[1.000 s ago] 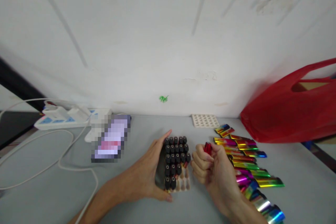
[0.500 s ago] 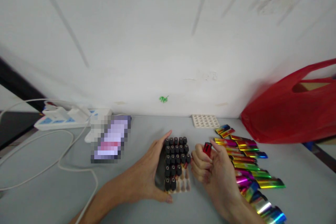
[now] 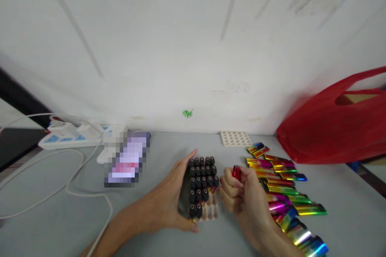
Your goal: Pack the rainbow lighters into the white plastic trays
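Observation:
A tray (image 3: 211, 211) filled with several small black-capped pieces (image 3: 201, 178) lies on the grey table in front of me. My left hand (image 3: 170, 200) rests against the tray's left side, fingers stretched along it and thumb under its near corner. Just right of the tray, my right hand (image 3: 241, 194) is curled into a fist around a small red piece (image 3: 237, 172) that sticks up above the fingers.
Several shiny rainbow-coloured sleeves (image 3: 285, 192) lie in a row at the right. An empty white holed tray (image 3: 235, 138) sits by the wall, a red plastic bag (image 3: 334, 128) at far right. A phone (image 3: 128, 158), power strip (image 3: 68, 136) and white cable (image 3: 72, 188) lie left.
My right hand with the red piece has shifted slightly left and down toward the tray. The left hand and tray have stayed put.

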`<state>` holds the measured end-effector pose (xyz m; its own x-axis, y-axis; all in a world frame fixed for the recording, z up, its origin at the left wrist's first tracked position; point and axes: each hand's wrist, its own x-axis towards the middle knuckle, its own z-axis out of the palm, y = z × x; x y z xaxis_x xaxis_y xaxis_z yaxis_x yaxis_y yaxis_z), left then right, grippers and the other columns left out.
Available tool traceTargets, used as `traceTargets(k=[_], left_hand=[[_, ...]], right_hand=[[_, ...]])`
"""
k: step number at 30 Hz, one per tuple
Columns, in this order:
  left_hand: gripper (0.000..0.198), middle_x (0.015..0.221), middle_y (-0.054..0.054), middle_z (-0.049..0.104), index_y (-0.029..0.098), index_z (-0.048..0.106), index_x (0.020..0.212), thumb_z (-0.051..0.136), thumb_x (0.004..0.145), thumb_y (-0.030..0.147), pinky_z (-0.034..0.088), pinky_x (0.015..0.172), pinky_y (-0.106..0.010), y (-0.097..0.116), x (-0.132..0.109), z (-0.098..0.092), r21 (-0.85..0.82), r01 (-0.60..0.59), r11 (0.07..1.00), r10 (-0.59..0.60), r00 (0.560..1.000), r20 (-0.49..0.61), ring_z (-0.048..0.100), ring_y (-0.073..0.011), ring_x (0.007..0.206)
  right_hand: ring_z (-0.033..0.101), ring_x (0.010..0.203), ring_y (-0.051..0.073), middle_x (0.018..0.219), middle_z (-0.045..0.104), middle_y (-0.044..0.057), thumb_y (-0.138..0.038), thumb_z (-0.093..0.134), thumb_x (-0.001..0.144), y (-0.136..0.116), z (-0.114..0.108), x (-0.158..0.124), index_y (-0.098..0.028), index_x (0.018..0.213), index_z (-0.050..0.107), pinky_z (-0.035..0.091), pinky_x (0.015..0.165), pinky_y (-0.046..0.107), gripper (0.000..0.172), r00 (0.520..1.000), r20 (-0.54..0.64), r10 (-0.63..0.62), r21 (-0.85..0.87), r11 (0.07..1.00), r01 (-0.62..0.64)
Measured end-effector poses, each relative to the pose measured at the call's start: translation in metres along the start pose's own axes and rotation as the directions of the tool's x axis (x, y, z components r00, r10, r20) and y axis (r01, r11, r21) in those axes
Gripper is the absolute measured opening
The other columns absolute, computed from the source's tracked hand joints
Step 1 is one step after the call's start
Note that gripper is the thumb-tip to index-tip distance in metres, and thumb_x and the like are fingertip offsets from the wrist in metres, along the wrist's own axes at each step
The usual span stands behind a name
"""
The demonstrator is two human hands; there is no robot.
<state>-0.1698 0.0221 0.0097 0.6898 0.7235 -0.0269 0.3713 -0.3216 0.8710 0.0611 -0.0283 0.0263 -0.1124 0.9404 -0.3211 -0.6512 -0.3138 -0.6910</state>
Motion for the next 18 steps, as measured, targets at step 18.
traceTargets(k=[18], left_hand=[[0.154, 0.182, -0.014, 0.022, 0.037, -0.004, 0.177, 0.104, 0.067, 0.038, 0.016, 0.138, -0.063, 0.002, 0.000, 0.000, -0.012, 0.012, 1.000, -0.012, 1.000, 0.016, 0.026, -0.0438, 0.167]], right_hand=[[0.058, 0.090, 0.020, 0.094, 0.065, 0.001, -0.054, 0.065, 0.108, 0.000, -0.001, -0.008, -0.027, 0.100, 0.074, 0.045, 0.080, 0.030, 0.029, 0.781, 0.032, -0.624, -0.566, 0.633, 0.528]])
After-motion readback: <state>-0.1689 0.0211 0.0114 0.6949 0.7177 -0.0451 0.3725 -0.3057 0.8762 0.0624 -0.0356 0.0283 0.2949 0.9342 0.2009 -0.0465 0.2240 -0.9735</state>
